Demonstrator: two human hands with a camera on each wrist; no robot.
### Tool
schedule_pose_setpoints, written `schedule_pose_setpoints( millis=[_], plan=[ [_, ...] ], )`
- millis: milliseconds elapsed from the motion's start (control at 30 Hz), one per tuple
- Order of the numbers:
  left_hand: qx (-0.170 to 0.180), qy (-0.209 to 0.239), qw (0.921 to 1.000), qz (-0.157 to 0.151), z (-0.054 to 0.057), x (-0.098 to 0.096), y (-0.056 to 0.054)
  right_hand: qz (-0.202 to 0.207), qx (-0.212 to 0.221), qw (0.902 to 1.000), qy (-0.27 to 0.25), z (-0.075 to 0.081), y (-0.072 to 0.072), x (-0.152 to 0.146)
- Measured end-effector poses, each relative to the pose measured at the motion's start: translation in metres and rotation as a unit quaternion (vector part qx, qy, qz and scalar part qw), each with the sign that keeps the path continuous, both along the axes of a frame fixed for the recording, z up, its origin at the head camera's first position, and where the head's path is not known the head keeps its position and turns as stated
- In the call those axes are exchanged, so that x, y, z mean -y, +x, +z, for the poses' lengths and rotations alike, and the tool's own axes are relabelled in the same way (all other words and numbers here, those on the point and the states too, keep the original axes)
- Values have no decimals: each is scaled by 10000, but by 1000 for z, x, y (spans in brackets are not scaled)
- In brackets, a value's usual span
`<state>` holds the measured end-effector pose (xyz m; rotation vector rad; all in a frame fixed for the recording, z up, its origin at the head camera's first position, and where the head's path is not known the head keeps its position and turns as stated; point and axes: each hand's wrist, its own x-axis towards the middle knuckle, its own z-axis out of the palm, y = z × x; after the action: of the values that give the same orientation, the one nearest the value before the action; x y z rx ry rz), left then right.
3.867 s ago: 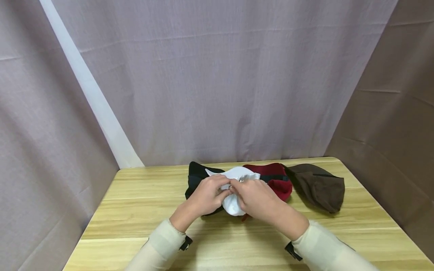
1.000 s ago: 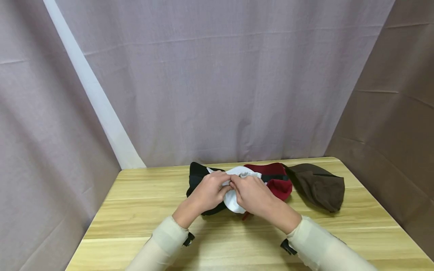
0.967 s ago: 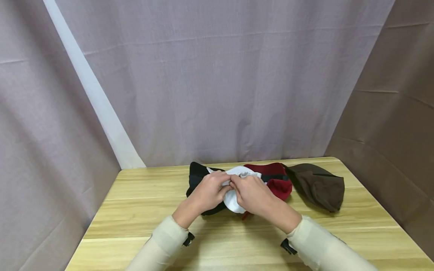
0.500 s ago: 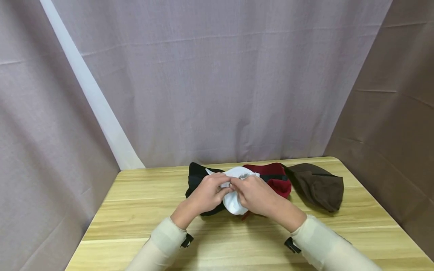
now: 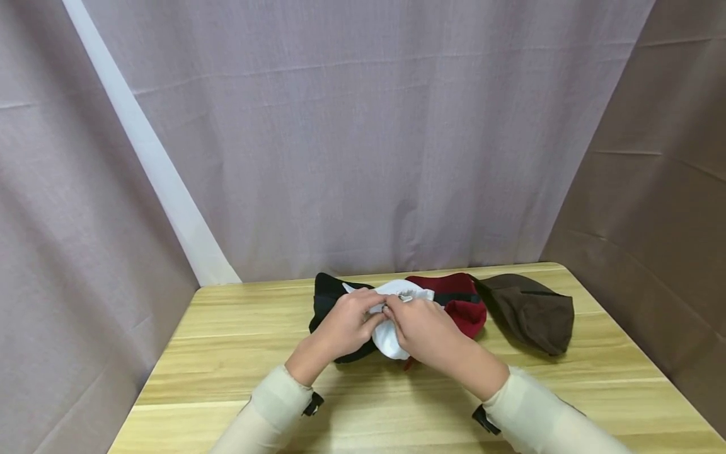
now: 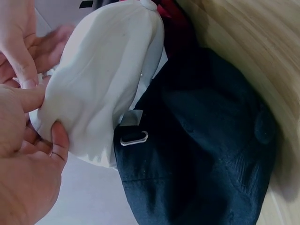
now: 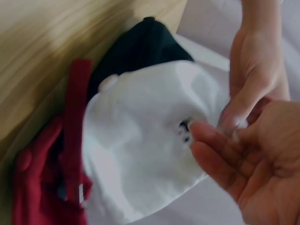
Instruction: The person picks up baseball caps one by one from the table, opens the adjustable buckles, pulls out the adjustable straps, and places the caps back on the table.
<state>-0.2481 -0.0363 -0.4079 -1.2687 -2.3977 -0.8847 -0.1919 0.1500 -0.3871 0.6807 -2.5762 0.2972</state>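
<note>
A white baseball cap is held between both hands over the middle of the row of caps. My left hand pinches its edge with thumb and fingers, clearest in the left wrist view, where the white crown bulges out. Close against it, my right hand pinches at the same spot; in the right wrist view its fingers lie by a small black motif on the cap. Just what strap or fastening sits between the fingertips is mostly hidden. Left of the white cap lies a black cap with a metal buckle.
A dark red cap with a dark band lies right of the white one, and a brown cap farther right. All rest near the back of the wooden table. Grey-mauve curtains hang behind and at the sides.
Both hands stay at the white cap, with only slight shifts of the fingers and right wrist. The caps remain in place.
</note>
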Motion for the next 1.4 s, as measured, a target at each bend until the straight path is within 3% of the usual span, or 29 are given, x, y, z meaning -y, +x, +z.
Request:
schedule_pose_setpoints(
  millis=[200,367,467,700,1400],
  plan=[
    [-377,-95,9990,218,1,-3,1,-738,246,9968,-201,5,9,17],
    [-657,-147,9974,252,-1,-6,0,-1034,422,9936,-166,6,9,23],
    [-624,-119,9976,285,-1,-6,0,-1106,534,9924,-87,8,7,23],
    [-299,29,9993,242,-1,-5,0,-864,383,9955,0,8,4,18],
    [154,131,9998,-89,-1,-3,-2,64,264,9994,-194,4,-2,-1]
  ],
)
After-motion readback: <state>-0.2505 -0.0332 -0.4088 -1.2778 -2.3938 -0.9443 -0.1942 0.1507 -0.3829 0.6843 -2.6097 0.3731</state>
